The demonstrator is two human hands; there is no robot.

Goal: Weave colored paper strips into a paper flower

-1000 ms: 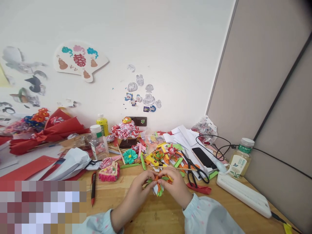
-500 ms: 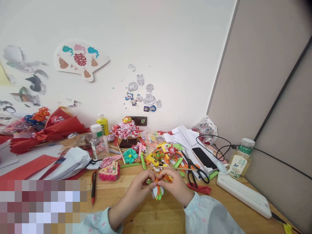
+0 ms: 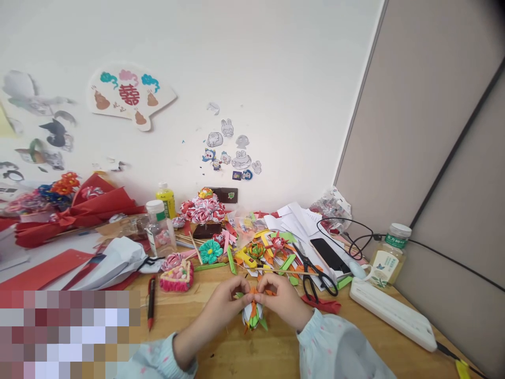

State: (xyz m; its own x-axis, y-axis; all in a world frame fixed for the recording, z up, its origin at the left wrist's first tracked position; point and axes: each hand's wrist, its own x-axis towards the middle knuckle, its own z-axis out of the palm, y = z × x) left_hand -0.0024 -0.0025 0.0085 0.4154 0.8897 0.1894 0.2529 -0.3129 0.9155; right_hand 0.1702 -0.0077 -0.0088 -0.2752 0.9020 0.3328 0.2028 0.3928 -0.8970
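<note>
Near the front of the wooden table, my left hand [image 3: 225, 303] and my right hand [image 3: 282, 300] meet over a folded paper flower [image 3: 253, 315] of orange, white and green strips. Both hands pinch its upper part between thumb and fingers, one from each side. Its lower end hangs below my thumbs, with green and orange tips sticking out; the pinched part is partly hidden by my fingers. Just beyond my hands lie loose coloured paper strips [image 3: 287, 264], a yellow glue gun [image 3: 245, 258] and a finished-looking orange and green flower [image 3: 256, 250]. Black-handled scissors [image 3: 315, 273] rest right of my right hand.
A pink heart-shaped box [image 3: 177, 279] and a pen [image 3: 151, 304] lie to the left. On the right are a phone [image 3: 330, 255], a white power strip [image 3: 390, 310], a cable and a bottle [image 3: 390, 258]. The wall [image 3: 276, 79] rises behind the table.
The paper flower has tilted or turned slightly in my fingers, so more of its green and orange tips show lower down. Both hands stay nearly in place, still pinching it.
</note>
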